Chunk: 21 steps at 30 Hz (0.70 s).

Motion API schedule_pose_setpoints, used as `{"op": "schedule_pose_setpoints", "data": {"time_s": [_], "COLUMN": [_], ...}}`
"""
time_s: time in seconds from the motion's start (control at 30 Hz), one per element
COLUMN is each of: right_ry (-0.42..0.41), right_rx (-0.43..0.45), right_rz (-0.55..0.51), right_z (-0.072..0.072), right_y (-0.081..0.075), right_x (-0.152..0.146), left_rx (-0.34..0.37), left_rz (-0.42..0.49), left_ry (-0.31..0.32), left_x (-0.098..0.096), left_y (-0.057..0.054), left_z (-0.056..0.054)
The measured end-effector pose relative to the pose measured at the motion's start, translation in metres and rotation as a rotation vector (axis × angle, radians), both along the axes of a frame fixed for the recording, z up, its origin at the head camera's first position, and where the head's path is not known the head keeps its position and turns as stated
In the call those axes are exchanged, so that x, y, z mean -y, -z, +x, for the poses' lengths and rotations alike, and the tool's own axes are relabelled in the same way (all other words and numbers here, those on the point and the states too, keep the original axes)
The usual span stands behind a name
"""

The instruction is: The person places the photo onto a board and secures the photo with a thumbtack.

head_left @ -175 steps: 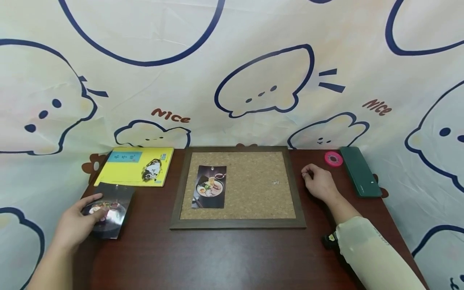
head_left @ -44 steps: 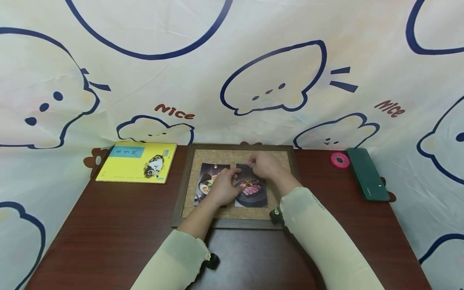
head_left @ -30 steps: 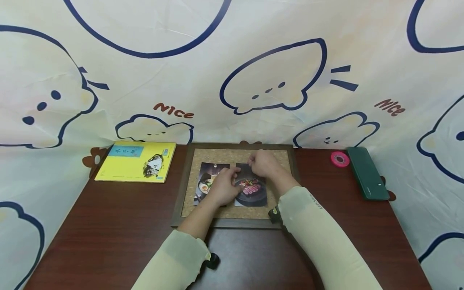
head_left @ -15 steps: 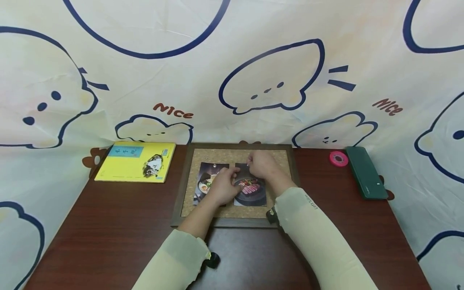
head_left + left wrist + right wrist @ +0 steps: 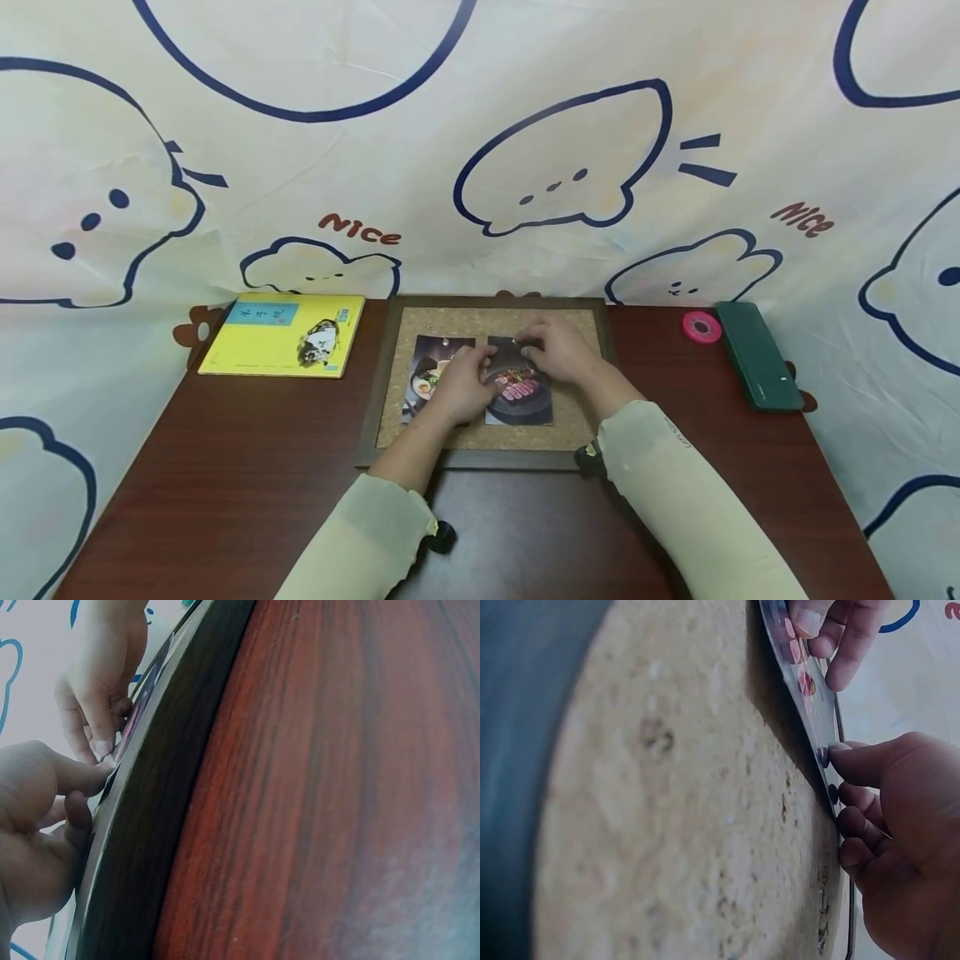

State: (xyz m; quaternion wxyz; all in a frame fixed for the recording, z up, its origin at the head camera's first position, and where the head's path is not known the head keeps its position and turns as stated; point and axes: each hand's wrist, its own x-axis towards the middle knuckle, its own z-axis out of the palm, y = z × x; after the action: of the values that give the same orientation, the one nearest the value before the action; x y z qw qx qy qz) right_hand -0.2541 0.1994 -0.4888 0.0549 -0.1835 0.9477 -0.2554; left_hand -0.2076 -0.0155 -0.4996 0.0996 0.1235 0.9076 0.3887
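Note:
A framed cork board (image 5: 577, 417) lies on the table with two food photos side by side. The noodle-bowl photo (image 5: 424, 382) has a small push pin (image 5: 446, 342) at its top edge and is partly covered by my left hand (image 5: 461, 392). That hand's fingertips rest on the left edge of the photo of sliced meat (image 5: 528, 410). My right hand (image 5: 564, 354) is at this photo's top edge, thumb and index finger apart. In the right wrist view, a fingertip is right at a round pin (image 5: 823, 756) on the dark photo, with the other fingers bent beside it.
A yellow book (image 5: 277, 346) lies at the back left of the brown table (image 5: 225, 458). At the back right are a pink round case (image 5: 702, 327) and a dark green box (image 5: 759, 358). A cartoon-printed cloth (image 5: 360, 175) hangs behind.
The meat photo, held by my left hand seconds ago, now lies on the board. My right hand has loosened from its pinch at the photo's top edge; the left has stayed put.

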Motion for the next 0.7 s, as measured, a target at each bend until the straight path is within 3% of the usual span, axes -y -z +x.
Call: {"op": "schedule_pose_setpoints", "data": {"time_s": [0.27, 0.7], "right_ry": [0.018, 0.041], "right_rx": [0.043, 0.118], "right_rz": [0.047, 0.093], "right_z": [0.0019, -0.0016], "right_y": [0.0025, -0.0054], "right_x": [0.0016, 0.0094], "left_rx": [0.027, 0.028], "left_rz": [-0.008, -0.007], "left_ry": [0.004, 0.03], "left_x": [-0.0018, 0.0014], "left_y": [0.0034, -0.0021], "left_z": [0.0013, -0.0018]}}
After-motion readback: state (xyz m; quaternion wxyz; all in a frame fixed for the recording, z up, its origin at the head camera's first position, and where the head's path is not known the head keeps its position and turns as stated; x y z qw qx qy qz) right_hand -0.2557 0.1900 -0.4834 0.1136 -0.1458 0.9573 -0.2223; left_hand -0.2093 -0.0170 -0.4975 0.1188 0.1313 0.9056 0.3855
